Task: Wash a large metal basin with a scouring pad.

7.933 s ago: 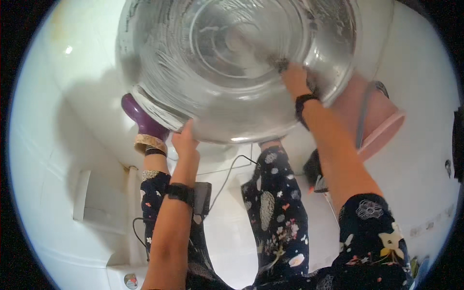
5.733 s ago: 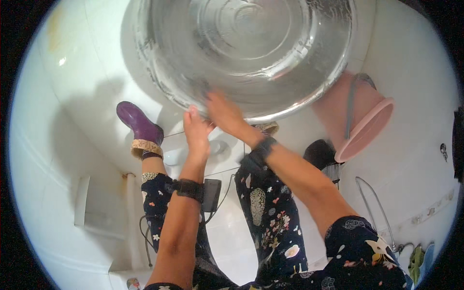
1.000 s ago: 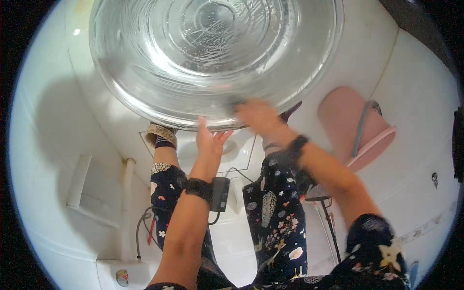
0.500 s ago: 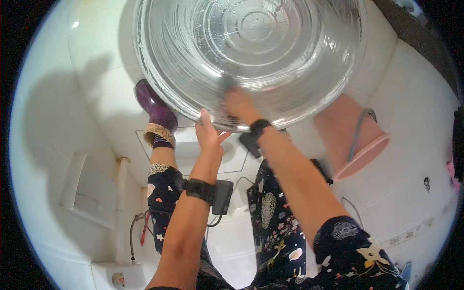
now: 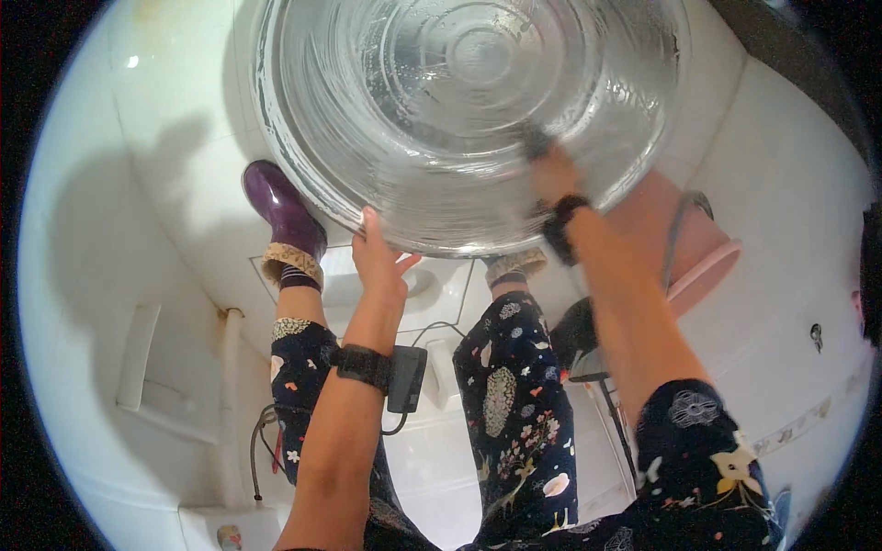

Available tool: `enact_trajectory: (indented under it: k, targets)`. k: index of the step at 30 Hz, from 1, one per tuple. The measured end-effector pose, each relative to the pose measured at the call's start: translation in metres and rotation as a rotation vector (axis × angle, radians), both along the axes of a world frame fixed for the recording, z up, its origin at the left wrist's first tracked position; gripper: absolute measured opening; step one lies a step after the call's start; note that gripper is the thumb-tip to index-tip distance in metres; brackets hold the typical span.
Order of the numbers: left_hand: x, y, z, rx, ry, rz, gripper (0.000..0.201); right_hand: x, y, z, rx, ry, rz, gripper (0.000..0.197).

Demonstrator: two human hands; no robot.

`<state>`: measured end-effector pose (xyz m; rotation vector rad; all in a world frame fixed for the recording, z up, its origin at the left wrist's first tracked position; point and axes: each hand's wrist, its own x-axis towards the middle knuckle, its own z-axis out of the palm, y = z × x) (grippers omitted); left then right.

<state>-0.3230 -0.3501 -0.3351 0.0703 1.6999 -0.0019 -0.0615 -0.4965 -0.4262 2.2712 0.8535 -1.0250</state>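
A large round metal basin [image 5: 432, 170] fills the top of the view, tilted so its wet, streaky inside faces me. My left hand [image 5: 378, 262] holds its near rim, thumb over the edge and fingers underneath. Inside the basin, at the lower right of the wall, my right hand [image 5: 555, 174] is smeared by motion. Its fingers are closed on a small dark scrubbing pad [image 5: 535, 140] pressed to the metal; blur hides the pad's exact kind. Each of my wrists carries a black strap with a device.
A pink bucket [image 5: 715, 266] lies tipped at the right, a grey hose [image 5: 675, 239] across it. My purple boot [image 5: 287, 216] stands left of the basin. A white pipe [image 5: 231, 395] runs along the left wall. Below the basin is a white floor fixture [image 5: 424, 296].
My right hand has swept rightward along the basin's inner wall with the dark pad. My left hand keeps its hold on the rim.
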Motion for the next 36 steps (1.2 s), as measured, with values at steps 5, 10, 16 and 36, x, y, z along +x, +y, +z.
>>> enact_trajectory:
  k: [5,10,16,36]
  targets:
    - [-0.008,0.000,0.001,0.010,0.021,-0.040,0.066,-0.171,0.134,0.009,0.195,0.793,0.195,0.033]
    - [-0.010,0.002,0.000,-0.009,0.006,-0.036,0.066,-0.119,0.054,-0.002,0.183,0.680,0.223,0.042]
    - [-0.011,0.001,0.008,0.022,0.033,-0.012,0.066,0.066,0.015,0.035,-0.081,-0.288,0.860,0.034]
    - [-0.025,0.082,-0.014,0.270,0.060,-0.368,0.052,0.103,-0.026,0.075,0.093,-0.112,0.813,0.024]
